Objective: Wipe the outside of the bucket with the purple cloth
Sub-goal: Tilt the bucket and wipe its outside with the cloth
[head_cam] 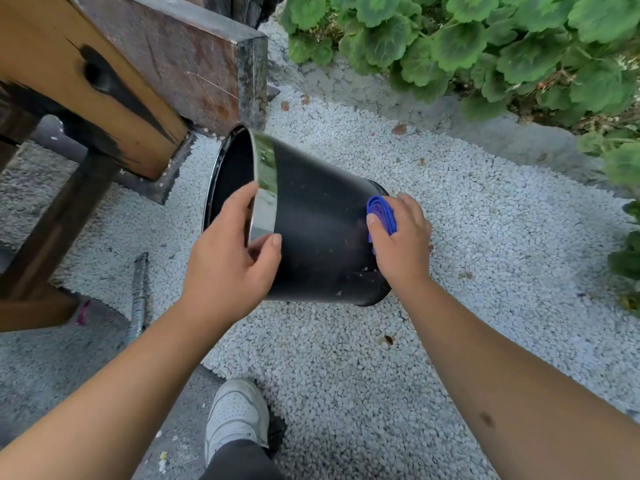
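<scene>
On the white gravel (346,358) beside a wooden bench (104,81), the black bucket (318,230) lay tipped on its side, mouth toward the bench. The left hand (228,258) gripped its shiny rim band (266,188), thumb outside. The right hand (401,237) clasped the folded purple cloth (381,213) against the wall near the base. Risk: the round wall could probably roll on loose stones if the rim grip slackened, and grit specks on the wall could smear under the cloth.

Black bucket (322,230) — silver rim band; purple cloth (381,211); white gravel (346,358).
</scene>
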{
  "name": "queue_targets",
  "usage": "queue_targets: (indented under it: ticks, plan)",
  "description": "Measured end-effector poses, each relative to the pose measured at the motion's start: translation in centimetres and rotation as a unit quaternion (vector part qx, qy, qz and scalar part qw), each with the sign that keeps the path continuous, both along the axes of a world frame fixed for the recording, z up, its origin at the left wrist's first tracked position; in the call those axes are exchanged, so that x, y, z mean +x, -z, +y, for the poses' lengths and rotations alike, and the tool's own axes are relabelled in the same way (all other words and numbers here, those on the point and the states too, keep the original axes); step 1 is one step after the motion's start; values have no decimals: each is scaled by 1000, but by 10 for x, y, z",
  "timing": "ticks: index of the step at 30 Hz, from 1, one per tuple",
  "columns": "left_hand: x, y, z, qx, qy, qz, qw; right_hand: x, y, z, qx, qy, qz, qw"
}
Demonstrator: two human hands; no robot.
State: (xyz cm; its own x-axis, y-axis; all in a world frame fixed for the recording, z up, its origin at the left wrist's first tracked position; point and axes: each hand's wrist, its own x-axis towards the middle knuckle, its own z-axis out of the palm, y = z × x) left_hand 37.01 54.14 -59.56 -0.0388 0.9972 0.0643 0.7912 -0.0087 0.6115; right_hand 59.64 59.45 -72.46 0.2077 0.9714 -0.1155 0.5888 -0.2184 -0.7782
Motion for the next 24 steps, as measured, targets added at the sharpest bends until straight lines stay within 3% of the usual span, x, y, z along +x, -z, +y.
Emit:
queue_targets:
  ticks: [4, 8, 12, 16, 21, 24]
  plan:
    - [-19, 9, -27, -24, 48, 37, 998, -10, -10, 4, -5, -14, 19, 1000]
    - [-33, -4, -18, -30, 6, 37, 999, -19, -32, 24, 17, -4, 58, 998]
    - [-38, -32, 3, -48, 10, -127, 991, -17, -63, 54, 1, -27, 79, 997]
    - [-28, -28, 6, -100, 28, -71, 992, -12, -65, 55, -107, -115, 90, 983]
    - [-22, -22, 6, -99, 21, 6, 995, -13, -57, 48, -103, -131, -48, 985]
    - [-17, -24, 7, -104, 41, -2, 994, -13, -70, 47, -72, -71, 36, 994]
